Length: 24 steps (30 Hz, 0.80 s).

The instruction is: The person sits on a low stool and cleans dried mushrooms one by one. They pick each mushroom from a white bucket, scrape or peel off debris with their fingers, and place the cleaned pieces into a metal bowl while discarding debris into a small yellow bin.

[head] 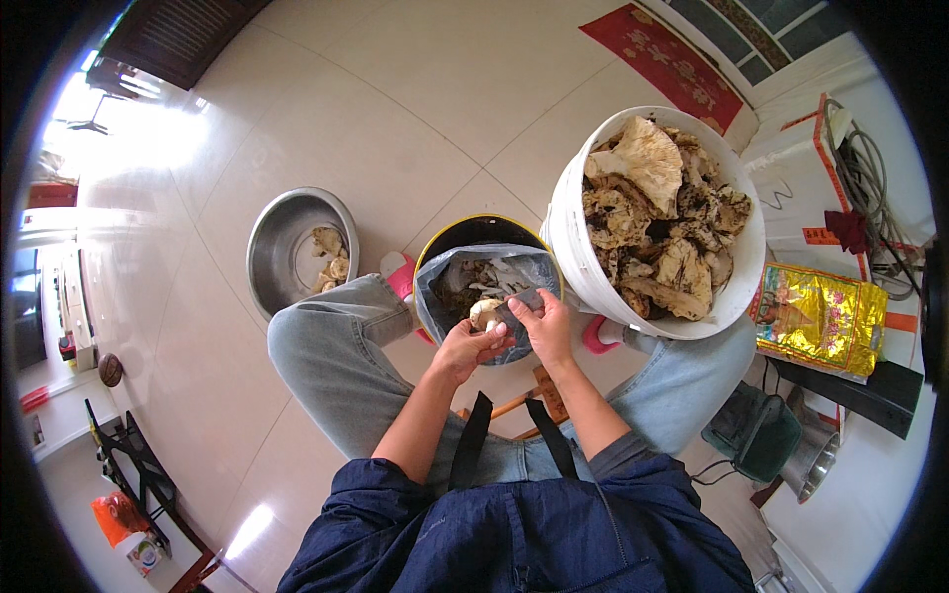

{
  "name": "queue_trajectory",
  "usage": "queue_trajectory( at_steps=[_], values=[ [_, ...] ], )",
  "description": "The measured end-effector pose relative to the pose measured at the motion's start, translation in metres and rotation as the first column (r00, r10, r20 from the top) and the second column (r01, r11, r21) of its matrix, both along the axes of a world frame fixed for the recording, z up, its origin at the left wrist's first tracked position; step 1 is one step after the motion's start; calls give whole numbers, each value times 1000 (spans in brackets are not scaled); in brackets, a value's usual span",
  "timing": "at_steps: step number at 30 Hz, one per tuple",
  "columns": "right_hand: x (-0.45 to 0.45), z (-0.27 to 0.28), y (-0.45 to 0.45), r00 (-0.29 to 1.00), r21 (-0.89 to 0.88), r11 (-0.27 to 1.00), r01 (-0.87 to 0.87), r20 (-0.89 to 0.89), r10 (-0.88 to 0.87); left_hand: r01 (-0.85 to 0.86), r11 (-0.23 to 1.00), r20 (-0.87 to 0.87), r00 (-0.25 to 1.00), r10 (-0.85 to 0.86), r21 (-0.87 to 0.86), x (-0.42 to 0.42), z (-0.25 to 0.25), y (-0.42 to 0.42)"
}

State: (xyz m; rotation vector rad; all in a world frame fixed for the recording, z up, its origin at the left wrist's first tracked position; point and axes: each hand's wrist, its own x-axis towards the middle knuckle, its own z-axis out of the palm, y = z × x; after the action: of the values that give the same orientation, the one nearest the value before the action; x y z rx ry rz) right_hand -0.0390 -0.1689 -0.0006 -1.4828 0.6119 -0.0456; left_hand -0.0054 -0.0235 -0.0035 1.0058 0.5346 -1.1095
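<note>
My left hand (pixel 468 348) grips a pale mushroom (pixel 485 313) from below, its cap turned up. A flat dark blade (pixel 523 301) is in my right hand (pixel 545 326), its edge close against the mushroom; whether it touches cannot be told. Both hands are above a black bucket with a yellow rim (pixel 482 217), lined with a clear plastic bag (pixel 445 259). Inside the bag lie dark scraps and pale trimmings (pixel 498 276). To the right, a white bucket (pixel 574 244) is heaped with large, dirt-stained mushrooms (pixel 652 215).
A steel basin (pixel 270 248) with several mushroom pieces (pixel 330 256) stands on the floor at left. Right of my knee lie a gold printed bag (pixel 823 319), a green plastic container (pixel 756 437) and coiled cable (pixel 875 178). A red mat (pixel 667 63) lies farther off.
</note>
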Motion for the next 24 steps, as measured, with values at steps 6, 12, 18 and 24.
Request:
queue_trajectory(
  at_steps=[6,12,18,24],
  values=[
    [-7,-31,-20,940,99,936,339,-5,-340,-29,999,-19,999,28,-45,-1,8,-7],
    [-1,-6,-14,986,183,969,167,-18,-166,11,1000,24,1000,-11,3,0,8,-3],
    [-1,7,-12,999,-9,1000,9,-34,-10,3,1000,-3,1000,-3,-31,-1,6,-3],
    [-2,3,-19,970,343,908,240,-114,-214,34,997,58,998,-30,-71,-2,-2,1]
  ],
)
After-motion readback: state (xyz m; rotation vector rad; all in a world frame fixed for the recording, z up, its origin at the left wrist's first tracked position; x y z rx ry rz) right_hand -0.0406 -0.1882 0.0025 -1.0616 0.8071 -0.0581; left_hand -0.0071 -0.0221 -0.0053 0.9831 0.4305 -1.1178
